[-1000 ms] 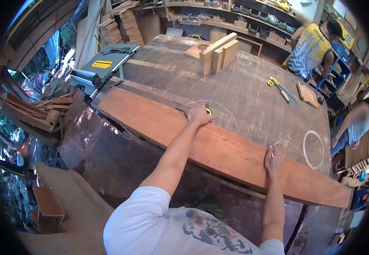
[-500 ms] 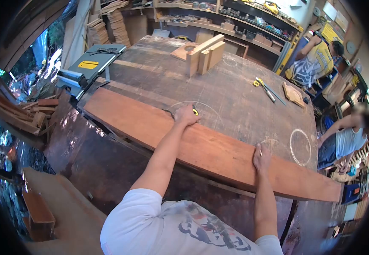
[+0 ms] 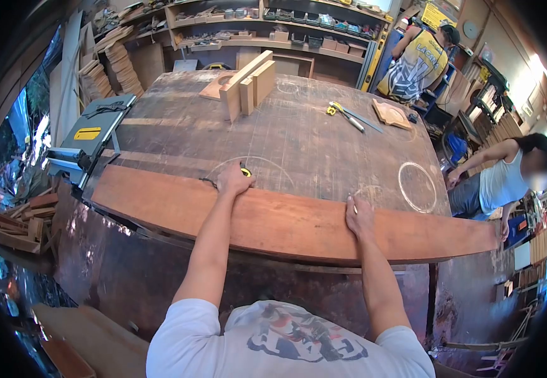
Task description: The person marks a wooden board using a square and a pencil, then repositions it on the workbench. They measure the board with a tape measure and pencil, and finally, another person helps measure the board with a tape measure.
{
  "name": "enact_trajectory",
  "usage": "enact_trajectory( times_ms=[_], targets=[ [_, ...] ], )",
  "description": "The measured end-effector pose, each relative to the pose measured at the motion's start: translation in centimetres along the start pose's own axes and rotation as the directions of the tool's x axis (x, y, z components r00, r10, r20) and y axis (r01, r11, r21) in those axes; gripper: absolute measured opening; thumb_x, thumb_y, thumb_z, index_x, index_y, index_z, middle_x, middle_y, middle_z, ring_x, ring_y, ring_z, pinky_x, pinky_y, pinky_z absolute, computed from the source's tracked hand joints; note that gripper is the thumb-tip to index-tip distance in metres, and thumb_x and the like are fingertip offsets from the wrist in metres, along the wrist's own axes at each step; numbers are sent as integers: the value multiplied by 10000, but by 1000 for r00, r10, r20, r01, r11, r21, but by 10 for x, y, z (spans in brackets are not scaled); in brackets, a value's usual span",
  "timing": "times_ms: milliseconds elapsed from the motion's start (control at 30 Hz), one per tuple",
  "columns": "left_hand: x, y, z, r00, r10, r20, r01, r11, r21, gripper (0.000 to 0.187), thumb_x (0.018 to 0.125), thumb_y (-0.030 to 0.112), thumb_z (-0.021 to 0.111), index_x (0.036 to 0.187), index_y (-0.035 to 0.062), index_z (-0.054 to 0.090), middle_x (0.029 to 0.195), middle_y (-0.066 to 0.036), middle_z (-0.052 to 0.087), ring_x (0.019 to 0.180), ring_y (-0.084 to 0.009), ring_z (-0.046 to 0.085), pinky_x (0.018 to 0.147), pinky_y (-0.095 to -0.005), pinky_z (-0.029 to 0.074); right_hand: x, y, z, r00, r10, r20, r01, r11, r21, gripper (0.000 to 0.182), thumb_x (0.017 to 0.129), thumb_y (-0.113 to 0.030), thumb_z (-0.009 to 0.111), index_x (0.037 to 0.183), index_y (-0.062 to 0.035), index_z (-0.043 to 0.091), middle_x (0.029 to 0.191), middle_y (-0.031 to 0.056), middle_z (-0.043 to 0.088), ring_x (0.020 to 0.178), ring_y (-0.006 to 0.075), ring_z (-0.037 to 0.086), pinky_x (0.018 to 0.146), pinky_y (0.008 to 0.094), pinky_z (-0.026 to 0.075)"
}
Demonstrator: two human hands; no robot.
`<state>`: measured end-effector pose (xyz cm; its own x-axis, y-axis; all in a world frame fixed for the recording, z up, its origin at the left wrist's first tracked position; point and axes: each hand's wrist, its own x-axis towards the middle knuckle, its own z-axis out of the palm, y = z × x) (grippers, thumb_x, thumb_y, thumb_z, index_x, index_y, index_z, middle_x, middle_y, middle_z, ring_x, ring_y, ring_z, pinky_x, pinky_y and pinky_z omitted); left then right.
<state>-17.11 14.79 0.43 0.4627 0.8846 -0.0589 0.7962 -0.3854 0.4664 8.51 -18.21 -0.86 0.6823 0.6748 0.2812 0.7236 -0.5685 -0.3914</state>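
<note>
A long reddish-brown board point(image 3: 286, 223) lies along the near edge of the wooden worktable point(image 3: 311, 145). My left hand point(image 3: 234, 180) is closed round a black and yellow tape measure point(image 3: 246, 172) at the board's far edge, left of its middle. Farther right, my right hand point(image 3: 360, 216) rests on the board with its fingers closed on a small, thin, light-coloured stick point(image 3: 355, 209), perhaps a pencil. Just beyond my left hand, a curved chalk-like line shows on the tabletop.
Upright wood blocks point(image 3: 247, 85) stand at the back. A hammer-like tool point(image 3: 353, 120) and a carved wooden piece point(image 3: 392, 114) lie back right. A table saw point(image 3: 91, 132) adjoins the left side. One person point(image 3: 503, 176) is at the right, another point(image 3: 415, 63) behind.
The view has turned to the right, so the table and board appear farther left. The person at the right now has a hand near the board's right end. Both my hands keep their places on the board.
</note>
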Motion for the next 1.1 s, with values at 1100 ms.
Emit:
enact_trajectory(
  times_ms=[1100],
  targets=[
    [1, -2, -1, 1000, 26, 12, -27, 999, 41, 927, 717, 537, 797, 1454, 76, 475, 1390, -160, 598, 1283, -318, 580, 1053, -453, 478, 3, 2, 6, 1000, -1, -14, 1, 1000, 7, 389, 1014, -325, 475, 982, -14, 706, 958, 244, 698, 999, 415, 627, 958, 528, 406]
  ],
)
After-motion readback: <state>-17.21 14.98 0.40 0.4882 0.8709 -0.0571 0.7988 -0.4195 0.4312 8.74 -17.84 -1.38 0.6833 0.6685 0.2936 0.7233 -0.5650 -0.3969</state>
